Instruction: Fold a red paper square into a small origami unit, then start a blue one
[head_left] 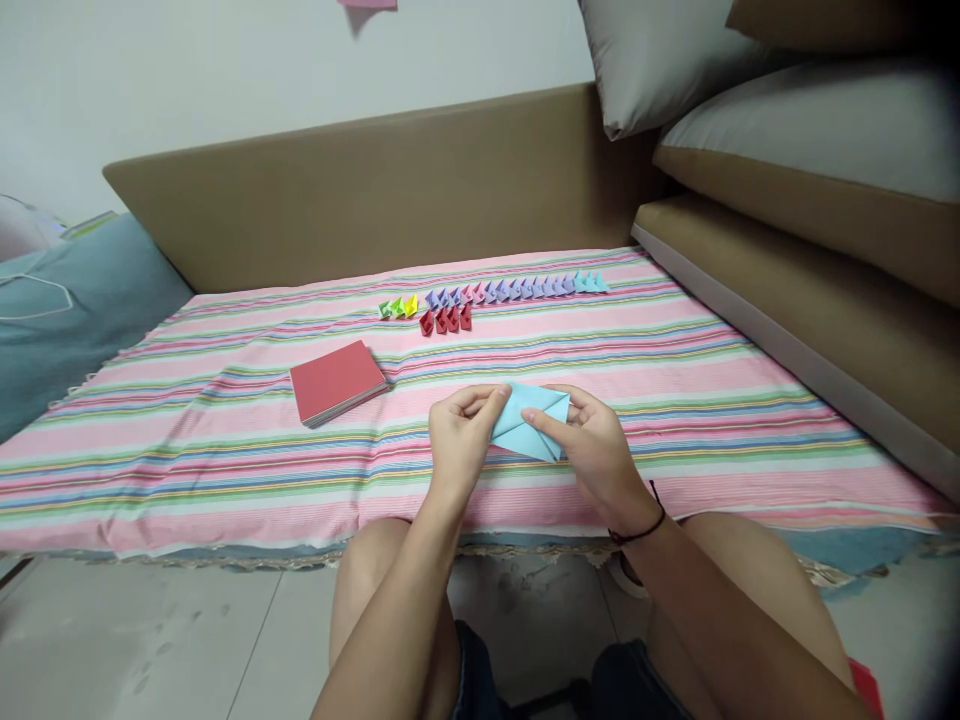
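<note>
A light blue sheet of origami paper [525,430], partly folded with creased flaps, is held up over the near part of the striped cloth. My left hand [466,430] pinches its left corner between thumb and fingers. On the right side, my right hand [596,440] grips it, the thumb lying across a fold on the front and the fingers behind, mostly hidden. Farther back stands a row of small folded paper pieces [517,290] in purple, pink and light blue. Several dark red ones [447,320] sit in front, and green and yellow ones [398,308] to the left.
A stack of square paper with a red top sheet [337,380] lies left of my hands. The striped cloth [225,440] covers the seat, with a brown backrest [390,190] behind it. Large cushions [810,170] pile up at right; blue-grey fabric [82,310] is at left.
</note>
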